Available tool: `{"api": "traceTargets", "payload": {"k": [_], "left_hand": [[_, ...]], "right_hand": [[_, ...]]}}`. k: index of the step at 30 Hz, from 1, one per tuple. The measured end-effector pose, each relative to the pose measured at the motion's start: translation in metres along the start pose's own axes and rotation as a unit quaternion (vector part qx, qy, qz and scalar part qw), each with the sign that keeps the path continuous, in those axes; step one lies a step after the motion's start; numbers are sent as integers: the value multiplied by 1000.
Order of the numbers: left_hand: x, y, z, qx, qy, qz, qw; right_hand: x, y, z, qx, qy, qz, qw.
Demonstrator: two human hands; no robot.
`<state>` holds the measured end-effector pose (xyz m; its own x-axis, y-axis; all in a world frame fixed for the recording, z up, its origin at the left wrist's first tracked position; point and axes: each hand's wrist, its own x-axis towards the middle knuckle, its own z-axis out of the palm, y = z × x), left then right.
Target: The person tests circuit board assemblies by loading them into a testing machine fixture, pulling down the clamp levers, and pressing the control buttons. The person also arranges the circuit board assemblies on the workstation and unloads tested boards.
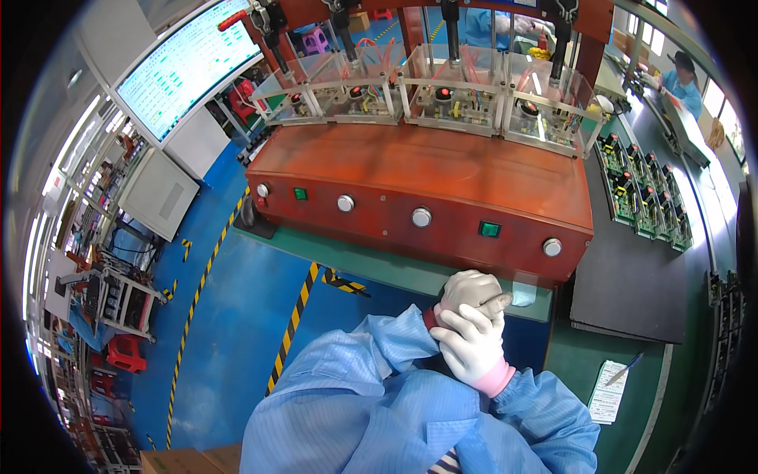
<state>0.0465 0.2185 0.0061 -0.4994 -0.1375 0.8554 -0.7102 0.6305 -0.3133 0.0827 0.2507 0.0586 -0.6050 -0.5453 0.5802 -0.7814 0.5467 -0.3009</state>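
Observation:
Both hands wear white gloves and meet in front of the red machine's right half. My left hand (469, 289) is closed, its fingers curled and greyish at the tips, with the back of the hand uppermost. Across it lies my right hand (478, 347), its fingers bent over the left hand near the wrist. A pink cuff shows at the right wrist. No tool or part is visible in either hand. The red test machine (418, 182) has round silver buttons and green switches on its front. Clear-covered fixtures (454, 99) stand along its top.
Green circuit boards (643, 189) sit at the right beside a black mat (628, 284). A pen lies on a paper form (608, 391) on the green bench at lower right. At left is a lit screen (189, 67). A co-worker (683, 83) sits at the far right.

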Motion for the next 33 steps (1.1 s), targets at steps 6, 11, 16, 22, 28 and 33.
{"api": "traceTargets", "payload": {"k": [6, 11, 16, 22, 28, 33], "left_hand": [[1, -1, -3, -2, 0, -5, 1000], [1, 0, -2, -19, 0, -9, 1000], [4, -4, -4, -27, 3, -8, 1000], [9, -7, -7, -29, -2, -4, 1000], [6, -4, -5, -23, 0, -6, 1000], [0, 2, 0, -13, 3, -10, 1000]], "right_hand": [[0, 0, -1, -2, 0, -1, 1000], [1, -1, -1, -1, 2, -1, 1000], [0, -1, 1, 1, 4, 1, 1000], [2, -3, -1, 4, 16, 11, 1000], [2, -2, 0, -2, 18, 13, 1000], [3, -3, 0, -3, 18, 14, 1000]]}}
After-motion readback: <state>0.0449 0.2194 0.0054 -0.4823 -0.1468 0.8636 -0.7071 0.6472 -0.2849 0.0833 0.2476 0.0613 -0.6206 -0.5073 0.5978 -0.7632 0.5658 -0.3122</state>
